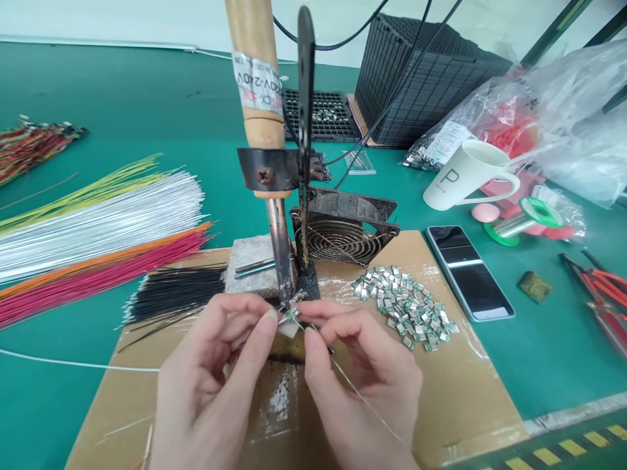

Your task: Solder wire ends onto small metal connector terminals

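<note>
Under the tip of a wooden-handled soldering iron point(277, 241), clamped upright, both hands meet. My left hand point(220, 372) is pinched on a small connector point(290, 316), which is mostly hidden by the fingertips. A white wire runs from behind this hand to the left. My right hand point(362, 378) pinches a thin silvery strand point(365, 399) between thumb and forefinger; the strand runs from the connector down to the lower right. Just below the fingertips lies a dark yellow sponge point(288, 347) on the cardboard point(460, 405).
Bundled wires point(93, 228) lie left. Loose connectors point(406, 303) are piled right of the hands. A fan point(345, 228) stands behind the iron. Further right are a phone point(470, 273), a mug point(467, 175), a solder spool point(522, 220) and pliers point(600, 300).
</note>
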`<state>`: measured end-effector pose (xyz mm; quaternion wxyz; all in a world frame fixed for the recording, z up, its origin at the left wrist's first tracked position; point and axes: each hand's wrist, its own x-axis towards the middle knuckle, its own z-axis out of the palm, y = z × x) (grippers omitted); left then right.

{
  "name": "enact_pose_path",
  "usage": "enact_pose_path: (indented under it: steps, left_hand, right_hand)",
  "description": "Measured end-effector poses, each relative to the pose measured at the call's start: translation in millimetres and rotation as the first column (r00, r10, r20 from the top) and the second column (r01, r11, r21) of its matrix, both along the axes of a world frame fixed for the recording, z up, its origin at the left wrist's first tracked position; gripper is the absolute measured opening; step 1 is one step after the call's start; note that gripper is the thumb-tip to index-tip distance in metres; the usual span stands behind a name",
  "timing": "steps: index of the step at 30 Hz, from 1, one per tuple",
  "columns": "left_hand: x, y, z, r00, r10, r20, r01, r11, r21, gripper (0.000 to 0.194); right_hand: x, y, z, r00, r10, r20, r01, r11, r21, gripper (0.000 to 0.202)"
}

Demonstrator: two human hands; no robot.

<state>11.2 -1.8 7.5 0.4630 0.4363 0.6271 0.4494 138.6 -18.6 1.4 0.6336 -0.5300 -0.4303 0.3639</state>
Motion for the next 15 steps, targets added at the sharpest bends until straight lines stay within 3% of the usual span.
enact_pose_path:
  steps: [3, 9, 15]
  left_hand:
    - [-1.1, -1.9, -1.1, 0.998, 0.046, 0.041, -0.045, 0.999, -0.023, 0.041]
    - [-6.1, -2.2, -1.2, 0.997, -0.07, 0.024, 0.07, 0.998, -0.009, 0.025]
    - [-5.1, 0.6, 2.4, 0.998, -0.051, -0.025, 0.052, 0.998, 0.018, 0.025]
  right_hand:
    - [0.7, -2.0, -0.2, 1.0, 0.0, 0.007, 0.0, 1.0, -0.021, 0.025]
    - [2.5, -3.3, 1.3, 0.999, 0.006, 0.04, -0.004, 1.0, -0.029, 0.023]
    - [2.5, -3.2, 1.5, 0.999, 0.0, 0.046, 0.002, 0.999, -0.035, 0.023]
